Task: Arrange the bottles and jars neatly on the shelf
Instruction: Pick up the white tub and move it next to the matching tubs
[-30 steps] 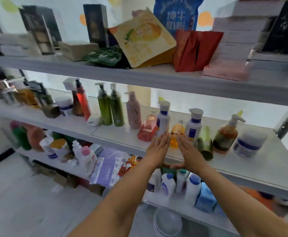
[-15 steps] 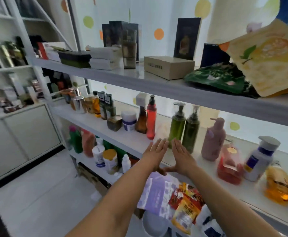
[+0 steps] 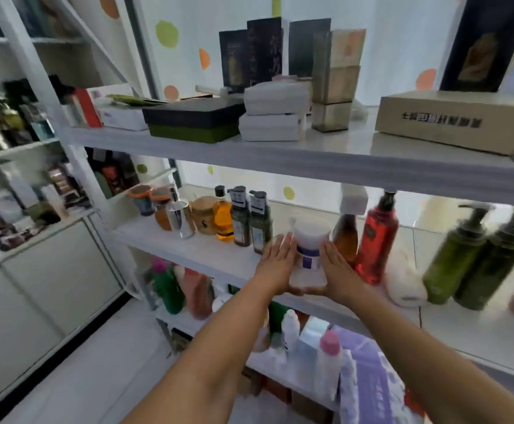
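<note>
A white jar (image 3: 310, 250) with a purple label stands on the middle shelf (image 3: 206, 255). My left hand (image 3: 275, 263) lies flat against its left side and my right hand (image 3: 338, 269) flat against its right side, fingers straight. Left of the jar stand two dark green bottles (image 3: 251, 220), an amber bottle (image 3: 222, 215), a round gold-lidded jar (image 3: 202, 214) and a silver cup (image 3: 180, 218). Right of it are a brown pump bottle (image 3: 345, 235), a red bottle (image 3: 376, 240) and two green pump bottles (image 3: 475, 258).
The upper shelf (image 3: 310, 154) holds boxes, a cardboard carton (image 3: 457, 120) and folded white packs. The lower shelf carries green and orange bottles (image 3: 170, 286), small white bottles and a purple pack (image 3: 368, 374). A white cabinet (image 3: 35, 289) stands at left.
My view and both hands have swept left along the middle shelf. The hands, held close together with nothing between them before, now press on either side of the white jar.
</note>
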Available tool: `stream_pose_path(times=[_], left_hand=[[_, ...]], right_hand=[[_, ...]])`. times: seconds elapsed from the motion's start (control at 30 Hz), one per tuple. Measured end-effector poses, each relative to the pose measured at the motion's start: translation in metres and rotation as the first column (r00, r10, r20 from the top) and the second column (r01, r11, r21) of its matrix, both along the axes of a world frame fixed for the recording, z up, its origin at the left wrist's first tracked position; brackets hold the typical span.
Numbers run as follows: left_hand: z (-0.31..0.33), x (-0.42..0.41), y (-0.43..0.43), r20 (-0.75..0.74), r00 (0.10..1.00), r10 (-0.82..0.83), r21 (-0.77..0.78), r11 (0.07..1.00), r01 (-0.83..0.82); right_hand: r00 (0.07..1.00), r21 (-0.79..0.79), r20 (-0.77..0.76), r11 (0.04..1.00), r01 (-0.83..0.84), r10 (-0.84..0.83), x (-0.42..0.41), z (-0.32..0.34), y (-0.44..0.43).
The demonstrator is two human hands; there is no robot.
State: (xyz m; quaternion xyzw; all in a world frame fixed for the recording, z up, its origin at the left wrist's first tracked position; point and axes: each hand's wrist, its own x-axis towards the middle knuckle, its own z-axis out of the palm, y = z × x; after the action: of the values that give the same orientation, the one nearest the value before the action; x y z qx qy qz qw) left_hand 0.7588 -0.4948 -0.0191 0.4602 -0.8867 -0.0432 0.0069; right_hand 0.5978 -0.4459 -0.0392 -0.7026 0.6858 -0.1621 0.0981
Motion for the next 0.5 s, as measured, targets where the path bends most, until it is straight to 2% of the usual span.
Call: stream_pose_path(times=[0.3,0.4,0.5], left_hand=[[0.02,-0.009,-0.074,-0.128,0.982,-0.138,0.107,0.983,0.152],[0.023,-0.03,-0.094,-0.113,0.979,-0.171,0.108,0.977,0.183],[0.024,-0.048,-0.107,-0.104,0.984,-0.148,0.181,0.97,0.165]], right_hand=[[0.978,0.019,0.014,0.978,0.209,-0.21,0.009,0.017,-0.036],[0.97,0.03,0.004,0.97,0.242,-0.242,-0.002,0.009,-0.042],[0.972,0.003,-0.008,0.972,0.234,-0.234,-0.009,-0.001,-0.046]])
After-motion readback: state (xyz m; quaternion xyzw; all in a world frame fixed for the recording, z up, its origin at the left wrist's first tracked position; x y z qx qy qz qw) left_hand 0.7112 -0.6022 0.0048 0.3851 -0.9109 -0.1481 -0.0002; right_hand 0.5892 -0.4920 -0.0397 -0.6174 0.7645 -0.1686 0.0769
